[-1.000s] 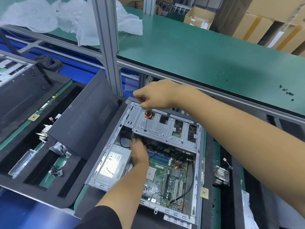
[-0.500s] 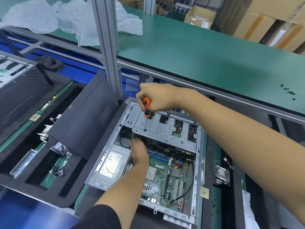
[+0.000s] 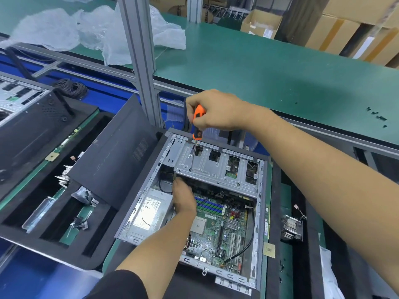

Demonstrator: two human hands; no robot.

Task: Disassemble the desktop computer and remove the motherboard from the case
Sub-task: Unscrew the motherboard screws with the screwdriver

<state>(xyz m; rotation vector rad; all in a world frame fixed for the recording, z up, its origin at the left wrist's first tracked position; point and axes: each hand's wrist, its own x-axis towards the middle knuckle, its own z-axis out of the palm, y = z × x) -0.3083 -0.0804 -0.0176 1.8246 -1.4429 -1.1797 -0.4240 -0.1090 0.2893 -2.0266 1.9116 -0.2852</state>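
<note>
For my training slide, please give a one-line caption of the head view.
Right hand drives an orange screwdriver into the drive cage while the left hand reaches inside the open computer case.

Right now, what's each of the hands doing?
Left hand: inside the case, fingers hidden, cannot tell.
Right hand: gripping the orange screwdriver.

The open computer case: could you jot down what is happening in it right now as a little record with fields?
Case: open computer case lying on its side on the bench
Right hand: right hand grips an orange-handled screwdriver
Screwdriver tip: upright, set on the metal drive cage
Left hand: left hand reaches under the cage edge; fingers hidden
Motherboard: green motherboard lies inside the case
Power supply: grey power supply sits left of the motherboard
Beside the case: heatsink to the right, black side panel to the left
</note>
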